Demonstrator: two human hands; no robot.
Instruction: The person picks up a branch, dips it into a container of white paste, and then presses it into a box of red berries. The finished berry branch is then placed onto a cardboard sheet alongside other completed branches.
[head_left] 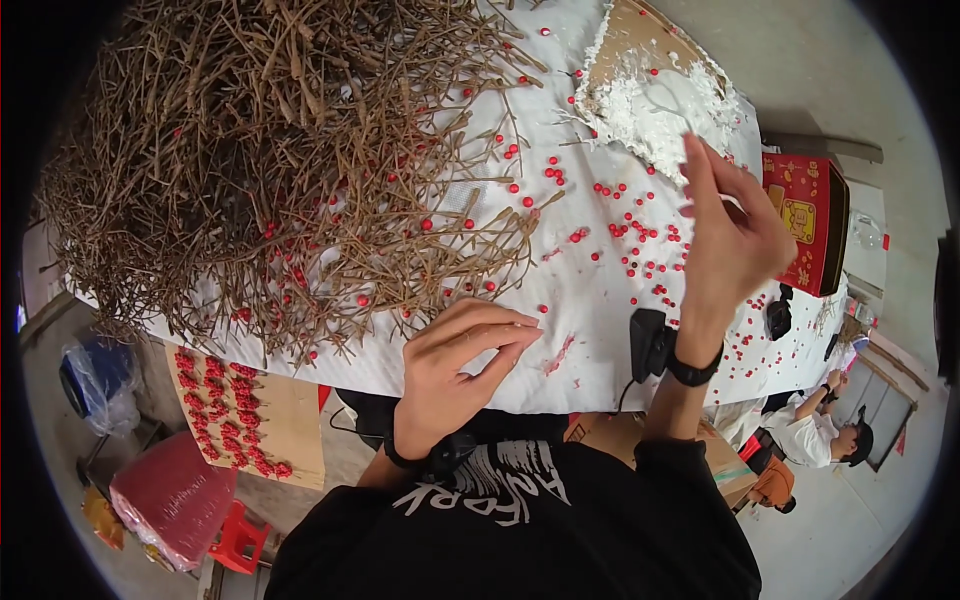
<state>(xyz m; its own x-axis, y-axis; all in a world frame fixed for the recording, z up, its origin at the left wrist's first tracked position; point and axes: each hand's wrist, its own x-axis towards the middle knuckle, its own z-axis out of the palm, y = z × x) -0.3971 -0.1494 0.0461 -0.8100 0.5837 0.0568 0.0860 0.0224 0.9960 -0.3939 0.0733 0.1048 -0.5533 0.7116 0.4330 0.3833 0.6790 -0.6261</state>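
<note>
My left hand [462, 368] is over the white cloth [580, 345], thumb and fingertips pressed together. Whatever they may hold is too small to make out. Further right, my right hand [738, 235] reaches forward with its fingers pinched at the edge of a thick white paste [655, 110]. The paste is spread on a piece of cardboard [632, 35]. I cannot make out anything between those fingers. Small red beads [635, 230] like berries lie scattered between my hands. A large heap of brown branching twigs [290, 150] covers the left of the table, with some red beads among them.
Right of my right hand stands a red box [805, 220], with a small black object [779, 317] near it. Below left, a cardboard sheet [300, 430] carries rows of red bead clusters [225, 415]. A red stool [240, 537] stands on the floor. Other people [815, 435] are at the far right.
</note>
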